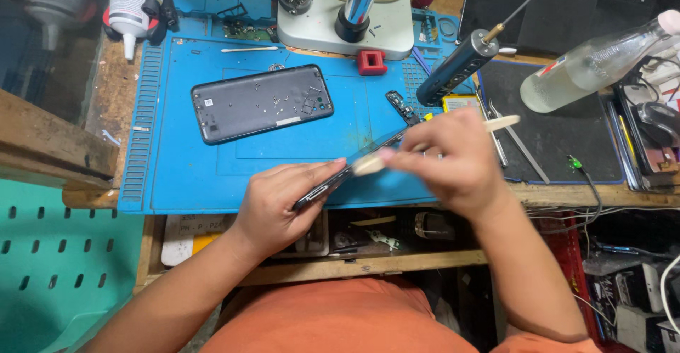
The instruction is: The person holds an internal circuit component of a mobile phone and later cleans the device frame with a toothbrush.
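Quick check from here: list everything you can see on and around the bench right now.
phone body: 1, black, edge-on in both hands
pale tool: 1, cream, right hand
phone back cover: 1, dark grey, on mat
work mat: 1, blue, bench
microscope base: 1, white, mat's far edge
red block: 1, by base
clear bottle: 1, lying right
tweezers: 1, metal, black pad
left hand: grips phone's lower end
right hand: holds tool at phone

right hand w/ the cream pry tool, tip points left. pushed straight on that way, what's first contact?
The right hand holds the pry tool with its tip already at the edge of the phone body, which the left hand grips. Next along that line, probably the left thumb; depth is unclear.
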